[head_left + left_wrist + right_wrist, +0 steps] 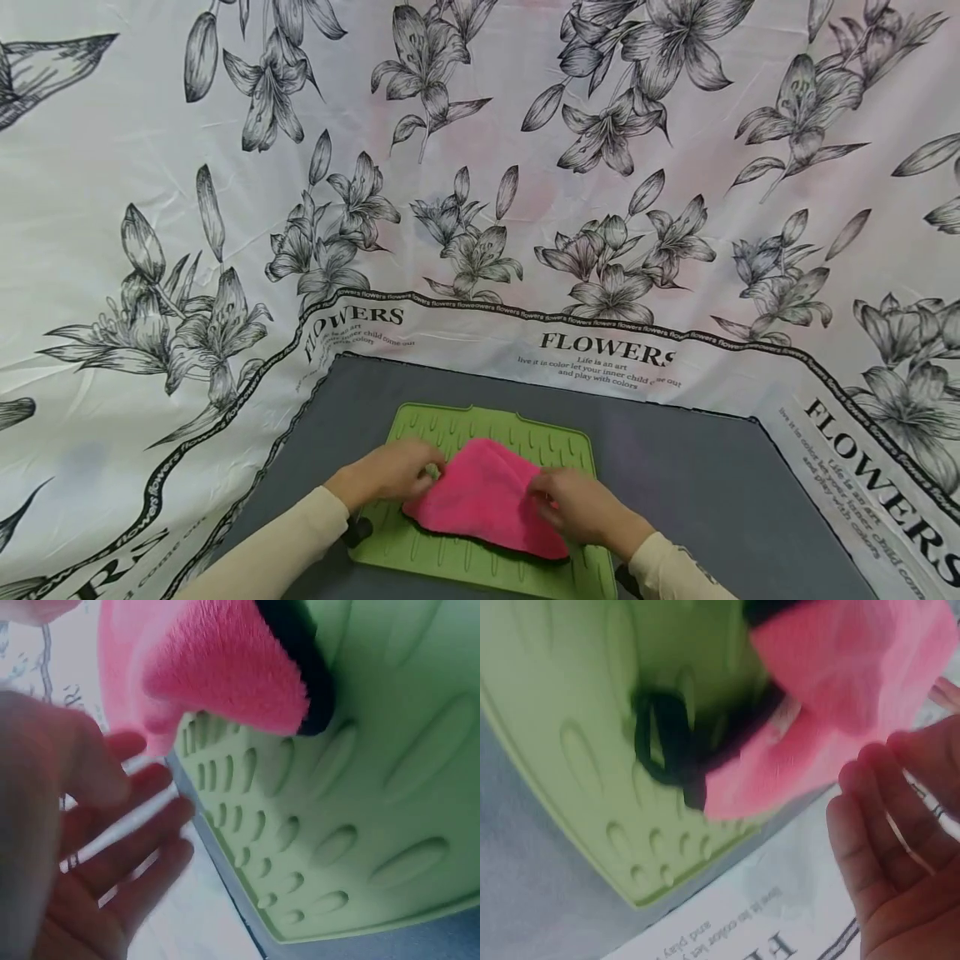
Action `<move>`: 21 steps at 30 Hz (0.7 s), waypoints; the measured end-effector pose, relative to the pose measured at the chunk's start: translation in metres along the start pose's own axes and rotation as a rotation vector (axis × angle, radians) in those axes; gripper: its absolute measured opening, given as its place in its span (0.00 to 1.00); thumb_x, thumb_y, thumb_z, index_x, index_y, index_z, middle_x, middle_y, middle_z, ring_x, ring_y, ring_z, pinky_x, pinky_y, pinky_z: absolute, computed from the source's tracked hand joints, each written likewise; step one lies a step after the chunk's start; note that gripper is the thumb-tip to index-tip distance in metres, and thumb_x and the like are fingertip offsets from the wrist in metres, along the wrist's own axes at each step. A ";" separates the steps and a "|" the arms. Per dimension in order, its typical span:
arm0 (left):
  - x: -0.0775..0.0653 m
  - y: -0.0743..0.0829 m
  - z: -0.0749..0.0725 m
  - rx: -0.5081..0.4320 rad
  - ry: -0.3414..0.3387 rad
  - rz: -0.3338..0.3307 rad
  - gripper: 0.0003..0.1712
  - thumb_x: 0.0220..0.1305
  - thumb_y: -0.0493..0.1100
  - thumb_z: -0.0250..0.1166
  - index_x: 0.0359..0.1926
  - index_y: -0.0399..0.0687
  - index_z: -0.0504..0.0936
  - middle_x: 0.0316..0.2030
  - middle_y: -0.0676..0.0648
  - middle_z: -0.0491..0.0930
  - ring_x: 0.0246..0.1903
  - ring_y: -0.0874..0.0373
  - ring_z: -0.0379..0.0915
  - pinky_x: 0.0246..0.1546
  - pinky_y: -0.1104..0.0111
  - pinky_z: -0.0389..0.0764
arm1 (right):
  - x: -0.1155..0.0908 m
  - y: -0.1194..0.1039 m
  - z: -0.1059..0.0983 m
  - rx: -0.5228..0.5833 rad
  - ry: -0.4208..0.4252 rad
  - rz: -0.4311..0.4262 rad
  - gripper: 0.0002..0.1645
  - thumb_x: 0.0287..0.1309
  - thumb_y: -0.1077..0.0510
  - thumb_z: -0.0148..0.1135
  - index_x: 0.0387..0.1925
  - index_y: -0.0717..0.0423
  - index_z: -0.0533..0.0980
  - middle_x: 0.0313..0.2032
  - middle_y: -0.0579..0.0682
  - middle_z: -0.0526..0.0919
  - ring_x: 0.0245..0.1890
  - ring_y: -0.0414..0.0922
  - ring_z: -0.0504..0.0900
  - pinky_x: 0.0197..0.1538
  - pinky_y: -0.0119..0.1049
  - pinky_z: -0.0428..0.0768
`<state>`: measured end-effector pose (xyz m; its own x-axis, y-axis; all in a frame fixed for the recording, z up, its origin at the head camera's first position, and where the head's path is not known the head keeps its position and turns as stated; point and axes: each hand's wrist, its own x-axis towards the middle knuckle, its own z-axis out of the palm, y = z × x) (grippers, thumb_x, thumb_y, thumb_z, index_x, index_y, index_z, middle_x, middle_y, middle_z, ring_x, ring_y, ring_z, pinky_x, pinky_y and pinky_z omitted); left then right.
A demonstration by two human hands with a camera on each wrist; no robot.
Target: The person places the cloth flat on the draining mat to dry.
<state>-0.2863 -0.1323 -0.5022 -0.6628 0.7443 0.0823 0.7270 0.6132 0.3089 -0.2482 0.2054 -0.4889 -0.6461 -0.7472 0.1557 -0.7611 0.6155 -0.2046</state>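
A bright pink plush cloth point(487, 500) with dark edging lies on a green ribbed mat point(442, 562). Its surface is uneven. At the cloth's left side is my left hand point(397, 471); in the left wrist view its fingers point(154, 847) are spread and loosely bent, with the fingertips close to the pink fabric. My right hand point(573, 504) is at the opposite side, and the right wrist view has its relaxed fingertips point(847, 776) against or very near the cloth's edge. A black loop point(660, 739) and a small pale label point(784, 716) show on the cloth there.
The mat lies on a dark grey tabletop point(690, 483). White fabric printed with black flowers and lettering point(600, 367) hangs behind and along both sides of the table.
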 end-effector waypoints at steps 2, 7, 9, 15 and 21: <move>0.006 -0.002 0.004 0.097 0.056 -0.026 0.18 0.66 0.33 0.57 0.51 0.51 0.87 0.47 0.54 0.85 0.46 0.61 0.81 0.44 0.68 0.82 | 0.001 0.005 -0.001 -0.018 0.042 0.049 0.05 0.63 0.60 0.66 0.39 0.50 0.85 0.33 0.42 0.86 0.31 0.31 0.80 0.34 0.29 0.80; 0.023 0.003 0.019 0.247 0.118 -0.071 0.13 0.68 0.43 0.64 0.51 0.48 0.86 0.46 0.50 0.86 0.46 0.56 0.83 0.44 0.63 0.84 | 0.005 0.012 0.018 -0.050 0.122 0.127 0.04 0.60 0.62 0.67 0.30 0.50 0.84 0.23 0.40 0.82 0.23 0.32 0.76 0.27 0.29 0.76; 0.030 0.009 0.026 0.239 0.108 -0.082 0.14 0.68 0.49 0.65 0.49 0.49 0.85 0.45 0.51 0.85 0.45 0.57 0.82 0.45 0.64 0.83 | 0.008 0.010 0.029 -0.082 0.114 0.140 0.09 0.62 0.62 0.65 0.26 0.49 0.81 0.19 0.40 0.78 0.20 0.33 0.72 0.24 0.28 0.72; 0.049 0.027 0.047 0.129 0.099 0.014 0.08 0.68 0.50 0.65 0.42 0.53 0.81 0.36 0.57 0.79 0.36 0.64 0.75 0.38 0.70 0.78 | 0.013 0.000 0.051 -0.115 0.112 0.152 0.17 0.65 0.59 0.63 0.20 0.45 0.71 0.18 0.38 0.68 0.18 0.32 0.65 0.22 0.27 0.64; 0.051 0.032 0.050 0.071 0.205 0.107 0.10 0.64 0.39 0.68 0.32 0.55 0.74 0.25 0.60 0.71 0.24 0.68 0.62 0.28 0.76 0.65 | 0.012 0.004 0.038 0.058 0.078 0.072 0.16 0.67 0.62 0.61 0.23 0.45 0.73 0.21 0.36 0.70 0.21 0.29 0.65 0.25 0.24 0.68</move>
<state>-0.2876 -0.0617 -0.5353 -0.5987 0.7410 0.3041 0.8009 0.5563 0.2215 -0.2564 0.1893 -0.5249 -0.7031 -0.6785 0.2129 -0.7095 0.6495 -0.2733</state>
